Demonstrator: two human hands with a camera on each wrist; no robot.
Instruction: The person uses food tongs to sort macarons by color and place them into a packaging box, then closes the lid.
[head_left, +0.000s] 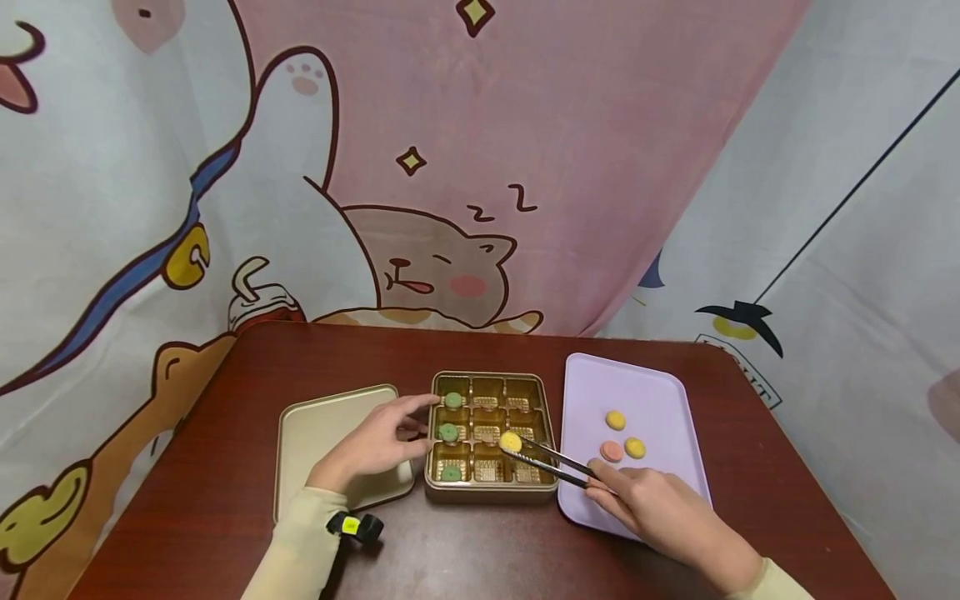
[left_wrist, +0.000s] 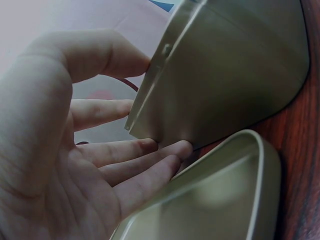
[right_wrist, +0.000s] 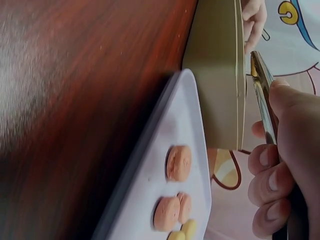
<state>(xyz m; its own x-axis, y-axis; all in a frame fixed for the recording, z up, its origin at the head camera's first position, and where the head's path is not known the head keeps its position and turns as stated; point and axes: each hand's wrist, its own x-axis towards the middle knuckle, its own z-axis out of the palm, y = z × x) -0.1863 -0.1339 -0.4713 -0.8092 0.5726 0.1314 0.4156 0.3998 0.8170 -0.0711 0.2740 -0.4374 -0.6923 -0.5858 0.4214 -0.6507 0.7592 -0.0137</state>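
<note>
My right hand [head_left: 652, 508] grips a pair of metal tongs [head_left: 561, 468]. Between the tong tips sits a yellow macaron [head_left: 511, 442], over the gold insert of a box [head_left: 489, 493] divided into square compartments. Three green macarons lie in the box's left column, the far one [head_left: 453, 400], the middle one [head_left: 447, 432] and the near one [head_left: 450, 473]. My left hand [head_left: 375, 442] is at the box's left side, its fingers loosely extended; in the left wrist view the thumb touches the rim and the fingertips meet the side wall [left_wrist: 225, 65].
A lilac tray [head_left: 667, 408] stands right of the box, with yellow macarons [head_left: 615, 419] and pink macarons [right_wrist: 178, 163] on it. Left of the box lies its gold lid [head_left: 315, 433], partly under my left hand. A printed curtain [head_left: 600, 167] hangs behind the brown table [head_left: 480, 550].
</note>
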